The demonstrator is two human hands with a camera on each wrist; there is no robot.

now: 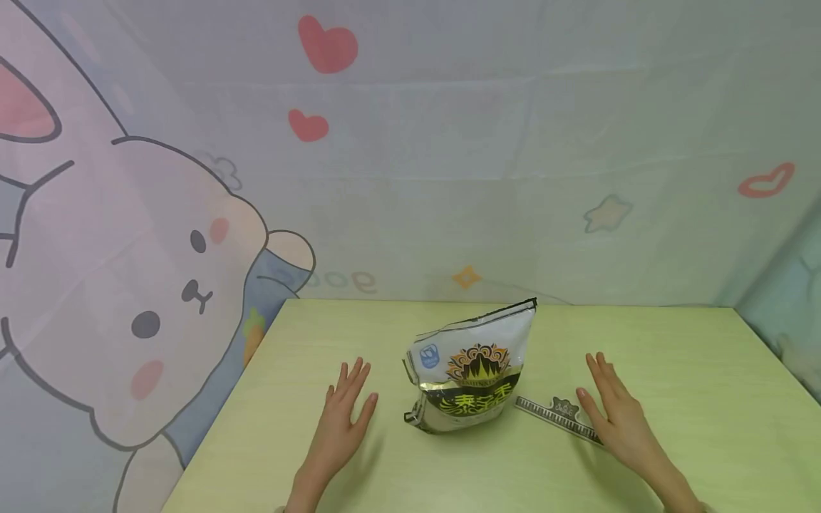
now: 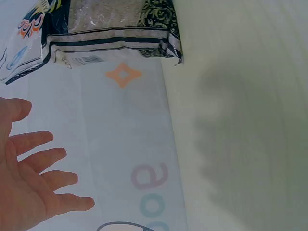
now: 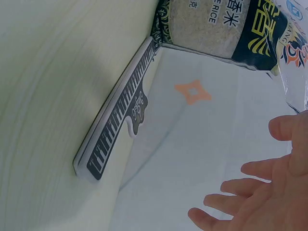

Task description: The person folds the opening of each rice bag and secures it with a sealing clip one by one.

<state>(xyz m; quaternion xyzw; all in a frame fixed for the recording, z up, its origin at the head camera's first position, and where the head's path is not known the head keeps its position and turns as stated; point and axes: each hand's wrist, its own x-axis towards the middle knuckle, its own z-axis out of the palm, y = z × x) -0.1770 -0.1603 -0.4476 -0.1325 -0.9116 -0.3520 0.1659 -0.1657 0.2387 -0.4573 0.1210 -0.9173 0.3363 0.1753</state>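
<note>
Rice bag (image 1: 474, 377): stands on the worktop (image 1: 693, 370), between my two hands, nearer the left. Leans somewhat; top edge slants, higher at its right end. White upper part with an orange flame-like emblem, yellow Chinese characters on a dark band below. Can't tell whether the top is sealed. Pale rice (image 3: 207, 24) shows through a clear panel low on the bag, seen in both wrist views; "RICE" is legible in the right one.

Piano-key clip (image 1: 556, 419): lies flat on the worktop right of the bag, one end just beside the bag's lower corner. Dark scalloped tab, lettered, sticks up from its long edge.

My left hand (image 1: 338, 427): raised above the worktop, left of the bag and apart from it. Thumb on the bag side, fingers straight, spread, pointing away from me.

My right hand (image 1: 625, 427): raised too, right of the bag, above the clip's near end but apart from it. Thumb toward the bag, fingers extended with gaps between them.

Beyond the worktop: creased backdrop (image 1: 436, 214) printed with a big rabbit (image 1: 169, 285), red hearts (image 1: 328, 50) and an orange four-pointed star (image 1: 467, 270).
</note>
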